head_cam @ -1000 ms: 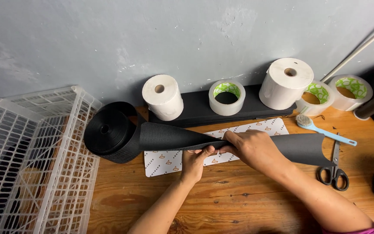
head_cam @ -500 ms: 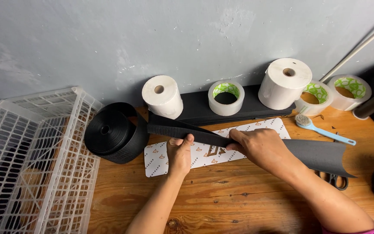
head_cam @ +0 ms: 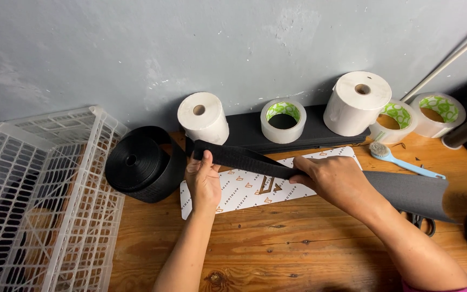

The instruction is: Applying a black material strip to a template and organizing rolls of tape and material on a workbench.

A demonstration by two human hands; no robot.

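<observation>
Two hands (head_cam: 204, 181) (head_cam: 336, 181) — black strap (head_cam: 244, 158) (taut), white card (head_cam: 244, 189)

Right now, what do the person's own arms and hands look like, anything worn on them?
Both hands are bare: the left hand and right hand show no gloves, and I see no rings or watch. Both forearms are uncovered. Only a sliver of magenta sleeve shows at the right arm's upper end, by the picture's bottom edge.
</observation>
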